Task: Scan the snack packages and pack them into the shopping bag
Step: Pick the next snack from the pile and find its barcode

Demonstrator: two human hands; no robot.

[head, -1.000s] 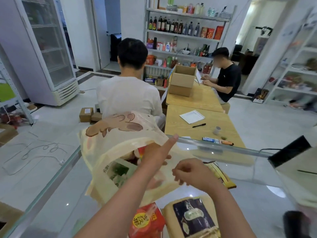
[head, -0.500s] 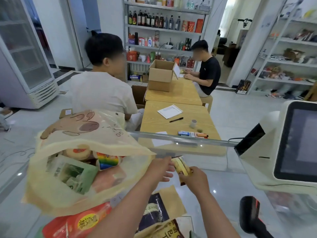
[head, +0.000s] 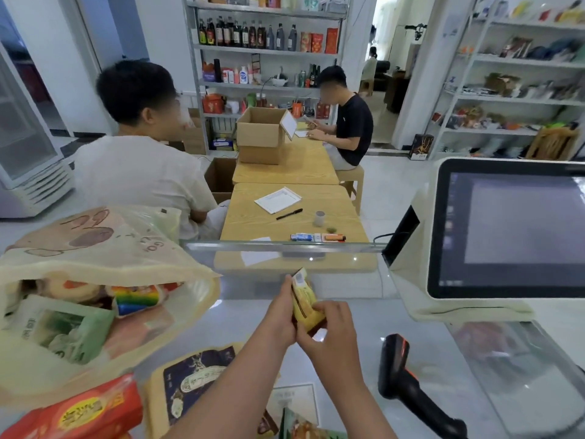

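The yellow snack package (head: 304, 301) is pinched upright between left hand (head: 281, 315) and right hand (head: 329, 331), probably so its barcode can be turned toward the scanner (head: 408, 388).

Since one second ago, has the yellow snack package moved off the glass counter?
Yes. The yellow snack package lay flat on the glass counter beside the shopping bag; now both hands, left hand and right hand, hold it upright above the counter.

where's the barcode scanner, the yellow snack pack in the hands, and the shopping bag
barcode scanner (head: 399, 372), head view, on its black body below the head
yellow snack pack (head: 304, 304), head view, on its yellow front between both hands
shopping bag (head: 104, 248), head view, on its cream upper wall
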